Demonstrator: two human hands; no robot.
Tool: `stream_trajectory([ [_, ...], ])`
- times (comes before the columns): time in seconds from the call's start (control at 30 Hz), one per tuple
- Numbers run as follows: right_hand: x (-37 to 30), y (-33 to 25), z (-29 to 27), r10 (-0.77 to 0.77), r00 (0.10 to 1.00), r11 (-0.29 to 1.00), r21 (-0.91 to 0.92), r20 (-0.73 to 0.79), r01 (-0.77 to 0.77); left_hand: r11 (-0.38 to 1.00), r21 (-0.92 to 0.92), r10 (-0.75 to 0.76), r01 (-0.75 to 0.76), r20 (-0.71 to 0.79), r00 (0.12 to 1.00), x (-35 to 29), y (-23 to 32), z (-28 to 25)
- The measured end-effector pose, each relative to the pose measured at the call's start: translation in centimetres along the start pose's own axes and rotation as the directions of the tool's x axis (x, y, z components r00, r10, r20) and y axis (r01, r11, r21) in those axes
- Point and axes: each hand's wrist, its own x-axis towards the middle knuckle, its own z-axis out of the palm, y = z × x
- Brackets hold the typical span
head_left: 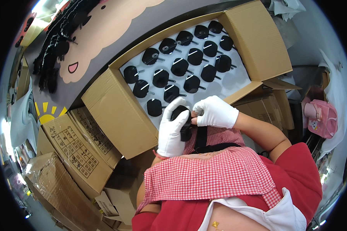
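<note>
A pink bag (327, 122) sits at the right; at the left, a marked cardboard carton (81, 154) stands below a yellow sun picture (47, 118).

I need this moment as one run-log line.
left hand: gripping black object | right hand: close beside it | carton: open, black parts inside

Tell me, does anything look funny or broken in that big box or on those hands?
One funny thing: bare fingertips poke out of the white glove on the right hand, while the left hand looks covered. In the box, the black pieces sit in slanted rows; nothing there looks spilled or broken.
</note>
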Motion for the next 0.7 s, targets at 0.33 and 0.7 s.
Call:
stream_trajectory([
  [0.33,1.3,-0.4,3.5,-0.079,0.988,0.933,-0.358,-0.135,0.026,0.776,-0.616,0.051,-0.136,-0.154,0.987,-7.4,7.3,-8.5],
  [0.7,-3.9,6.4,-6.4,0.1,0.94,0.729,-0.619,-0.327,-0.293,0.87,0.475,0.144,-0.134,0.015,0.989,-3.0,5.8,-3.6],
])
